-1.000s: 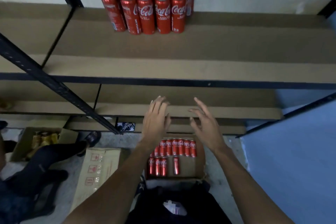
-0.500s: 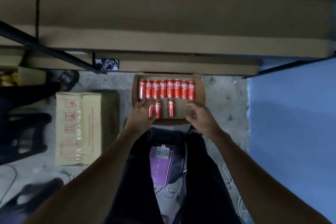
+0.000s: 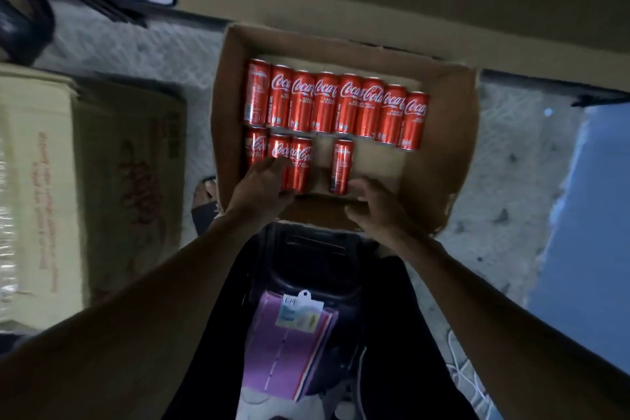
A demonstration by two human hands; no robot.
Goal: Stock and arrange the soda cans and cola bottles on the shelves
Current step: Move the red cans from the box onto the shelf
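Left of the scene: a pale closed cardboard carton with red print (image 3: 41, 181) stands on the floor, well apart from the hands.
Box: an open brown cardboard box (image 3: 226, 106) sits on the floor just ahead of the person's knees and holds all the cans in view.
Left hand: the left hand (image 3: 262, 184) rests on the near ends of the front trio of red cola cans (image 3: 300, 160). Its fingers are bent over them. I cannot tell whether they have closed round one.
Back row: eight more red cola cans (image 3: 335, 102) lie side by side beyond, out of both hands' touch.
Single can: a lone red cola can (image 3: 341, 164) lies apart from the trio, with bare box floor on both sides.
Right hand: the right hand (image 3: 373, 206) has loosely curled fingers and holds nothing. Its fingertips are just beside the lone can's near end. Contact is unclear.
Key relation: every can lies on its side with its long axis running away from the person, near end toward the hands. The trio falls to the left hand and the lone can to the right.
Judgement: the next lift probably needs a wrap across the can's width.
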